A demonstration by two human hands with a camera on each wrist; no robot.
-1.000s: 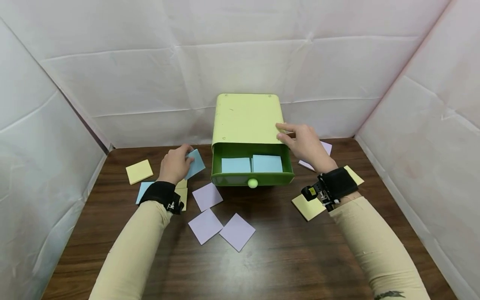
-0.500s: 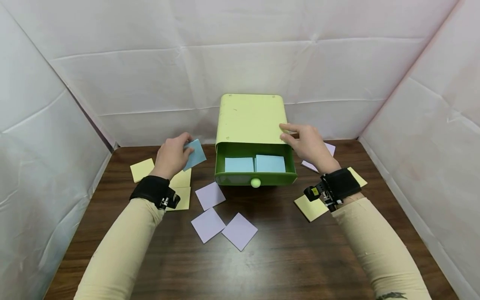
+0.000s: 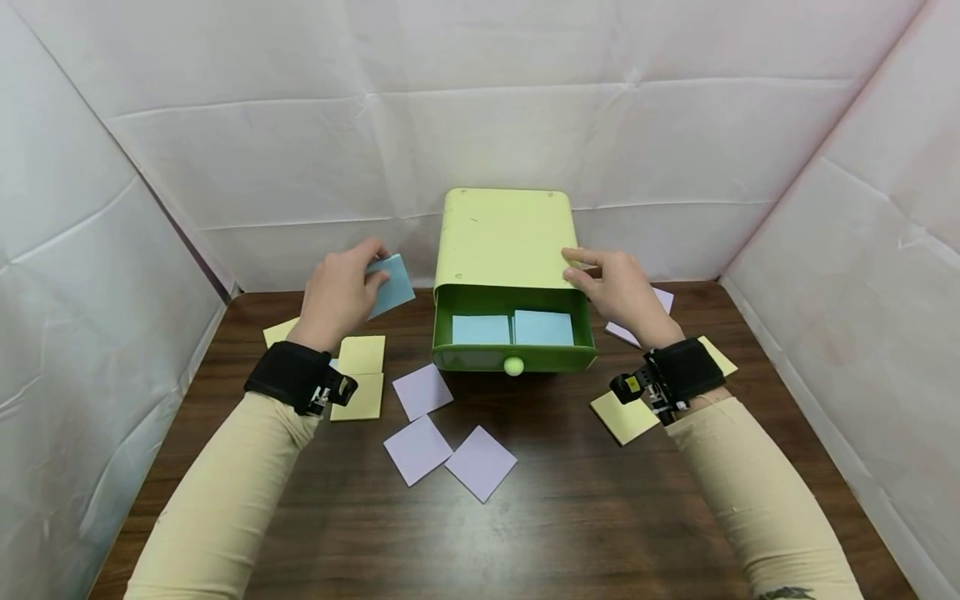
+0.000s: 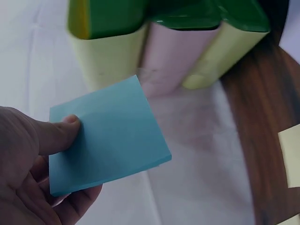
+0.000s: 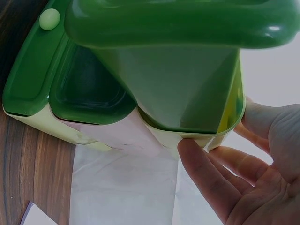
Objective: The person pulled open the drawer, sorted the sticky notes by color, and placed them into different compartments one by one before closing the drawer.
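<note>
A light green box [image 3: 504, 237] stands at the back of the wooden table [image 3: 570, 517], its dark green drawer [image 3: 514, 354] pulled out. Two blue sticky pads [image 3: 513, 328] lie side by side in the drawer. My left hand [image 3: 341, 292] pinches another blue pad [image 3: 392, 285] [image 4: 105, 140] between thumb and fingers, raised above the table left of the box. My right hand [image 3: 615, 283] grips the box's right front top corner [image 5: 213, 138], thumb on top, fingers along the side.
Three purple pads [image 3: 442, 425] lie in front of the drawer. Yellow pads [image 3: 362, 375] lie under my left wrist, one [image 3: 279, 332] further left. A yellow pad [image 3: 624, 417] and a purple one [image 3: 633, 325] lie by my right arm. White walls enclose the table.
My left hand has lifted the blue pad off the table and carried it up and right toward the box. The right hand has stayed on the box.
</note>
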